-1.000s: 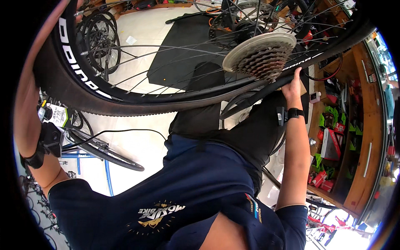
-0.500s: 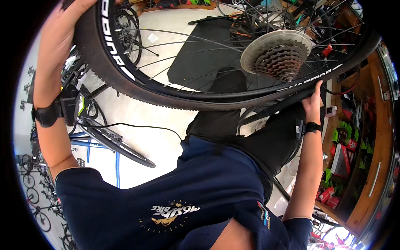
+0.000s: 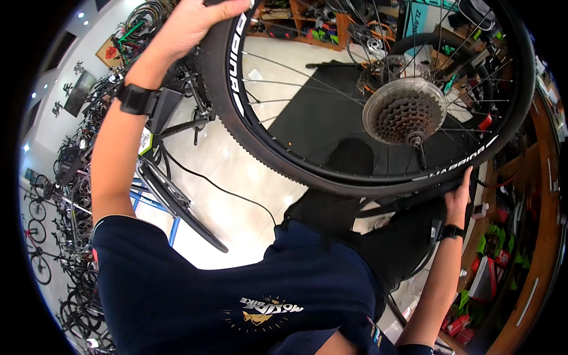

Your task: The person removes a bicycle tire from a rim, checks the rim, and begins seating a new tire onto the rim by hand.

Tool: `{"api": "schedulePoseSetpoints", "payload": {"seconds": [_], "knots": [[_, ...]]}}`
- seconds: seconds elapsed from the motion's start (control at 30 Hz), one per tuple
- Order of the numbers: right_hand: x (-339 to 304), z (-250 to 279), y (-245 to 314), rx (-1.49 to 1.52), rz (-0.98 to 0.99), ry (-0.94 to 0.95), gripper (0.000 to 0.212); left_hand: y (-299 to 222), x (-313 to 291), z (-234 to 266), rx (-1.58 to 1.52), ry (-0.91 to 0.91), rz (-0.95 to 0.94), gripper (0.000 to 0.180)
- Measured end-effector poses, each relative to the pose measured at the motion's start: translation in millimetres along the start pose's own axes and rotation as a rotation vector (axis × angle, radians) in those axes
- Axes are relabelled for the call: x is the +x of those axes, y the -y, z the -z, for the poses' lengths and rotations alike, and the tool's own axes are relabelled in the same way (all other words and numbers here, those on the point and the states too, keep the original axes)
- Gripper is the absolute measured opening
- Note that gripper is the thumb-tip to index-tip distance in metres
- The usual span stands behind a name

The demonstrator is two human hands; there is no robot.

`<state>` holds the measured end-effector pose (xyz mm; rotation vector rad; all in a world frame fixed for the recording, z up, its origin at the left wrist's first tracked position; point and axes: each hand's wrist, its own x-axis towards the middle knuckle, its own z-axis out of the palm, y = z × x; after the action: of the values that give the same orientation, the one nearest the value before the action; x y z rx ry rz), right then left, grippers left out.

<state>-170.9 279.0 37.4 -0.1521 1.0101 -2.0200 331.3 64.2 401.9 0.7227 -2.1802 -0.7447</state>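
A bicycle wheel [image 3: 307, 170] with a black knobbly tyre, white-lettered rim and thin dark spokes is held up in front of me, tilted. Its rusty rear cassette [image 3: 408, 112], with a pale round guard disc behind it, faces me right of the middle. My left hand [image 3: 192, 26] grips the tyre at the wheel's upper left, thumb laid across toward the rim and fingers partly hidden behind. At the lower right, my right hand [image 3: 457, 200] supports the tyre from beneath, its thumb pointing up against the side; the other fingers are mostly hidden.
A black mat [image 3: 313, 112] lies on the pale floor beyond my legs. To the left stand a blue bicycle frame [image 3: 151, 202] and many bicycles along the wall. Wooden shelves [image 3: 532, 260] with boxed goods line the right. A black cable [image 3: 216, 184] crosses the floor.
In the view, the wheel and both hands have shifted right and lower, and the wheel faces me more fully. The background has also shifted with the view. Both hands keep their hold.
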Motion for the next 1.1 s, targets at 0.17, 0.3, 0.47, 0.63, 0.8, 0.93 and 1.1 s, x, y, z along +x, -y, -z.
{"api": "schedulePoseSetpoints", "payload": {"seconds": [0.17, 0.3, 0.47, 0.63, 0.8, 0.93, 1.1], "knots": [[-4, 0, -4, -0.028, 0.052, 0.034, 0.065, 54, 7, 22, -0.063, 0.100, 0.000, 0.039], [-14, -3, -6, -0.014, 0.127, 0.045, 0.061, 72, 7, 22, -0.127, 0.129, 0.042, 0.037], [-12, -12, -3, 0.053, 0.176, 0.080, 0.049, 100, 5, 32, -0.208, 0.101, 0.174, 0.039], [-12, -8, 0, 0.066, 0.150, 0.090, 0.045, 110, -5, 26, -0.266, 0.030, 0.267, 0.042], [1, -3, -4, 0.040, 0.145, 0.081, 0.046, 101, -18, 21, -0.269, 0.085, 0.163, 0.059], [17, 11, -15, 0.036, 0.071, 0.065, 0.051, 76, -23, 19, -0.360, 0.145, 0.067, 0.081], [28, 20, -34, 0.007, 0.028, 0.041, 0.052, 33, -26, -6, -0.295, 0.025, 0.034, 0.103]]}}
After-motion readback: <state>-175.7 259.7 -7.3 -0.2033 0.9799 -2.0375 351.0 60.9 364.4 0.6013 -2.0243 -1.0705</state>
